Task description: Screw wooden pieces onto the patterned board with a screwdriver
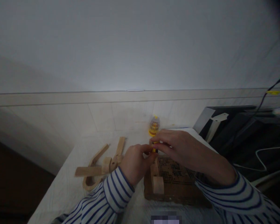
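Note:
My right hand [175, 146] pinches a small yellow-and-black piece [155, 147], possibly a screwdriver handle; its lower end is hidden by fingers. Close against it from the left, my left hand [138, 160] has its thumb and fingers pressed together at the same spot; what they hold is hidden. Both hands are over the far left edge of a brown block [177, 193] with black circuit-like lines on top. Along that block's left side lies a pale wooden part with a rounded end [158, 185]. Just behind the hands stands a clear container with a yellow base [154, 126].
Several pale wooden pieces lie left of my hands, including a flat bar [88, 171], a ring-like piece [91, 184] and a blade-shaped piece [120, 146]. A white cloth [60, 189] covers the table. Behind it is a wall; dark panels [242, 137] and cables stand at right.

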The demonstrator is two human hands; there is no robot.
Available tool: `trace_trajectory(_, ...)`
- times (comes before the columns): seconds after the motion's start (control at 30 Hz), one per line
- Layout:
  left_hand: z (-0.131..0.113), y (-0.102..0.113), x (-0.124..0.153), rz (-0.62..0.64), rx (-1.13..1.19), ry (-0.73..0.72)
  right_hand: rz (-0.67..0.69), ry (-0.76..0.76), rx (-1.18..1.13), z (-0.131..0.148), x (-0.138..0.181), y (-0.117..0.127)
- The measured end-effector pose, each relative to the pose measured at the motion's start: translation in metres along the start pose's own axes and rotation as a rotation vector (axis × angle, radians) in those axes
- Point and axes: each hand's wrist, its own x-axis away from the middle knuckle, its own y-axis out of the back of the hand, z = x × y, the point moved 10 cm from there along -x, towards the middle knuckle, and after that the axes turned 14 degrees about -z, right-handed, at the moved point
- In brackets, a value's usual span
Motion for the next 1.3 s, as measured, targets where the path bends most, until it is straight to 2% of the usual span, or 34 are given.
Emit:
trace_trajectory(0.17,0.004,0.005,-0.001,-0.049,-0.030,0.053,0.001,-0.009,0.010,-0.001,0.000,-0.001)
trace_trajectory(0.37,0.007,0.005,-0.001,-0.055,-0.033,0.050,0.023,0.010,-0.007,0.004,0.002,-0.001)
trace_trajectory(0.57,0.006,0.005,-0.001,-0.049,-0.066,0.045,-0.061,0.053,-0.014,0.008,0.004,0.008)
trace_trajectory(0.8,0.008,0.005,-0.002,-0.044,-0.054,0.069,0.045,0.034,-0.069,0.012,0.003,-0.002)
trace_trajectory(1.3,0.006,-0.003,-0.001,0.059,0.035,0.046,0.040,-0.013,-0.016,0.002,0.003,-0.002)
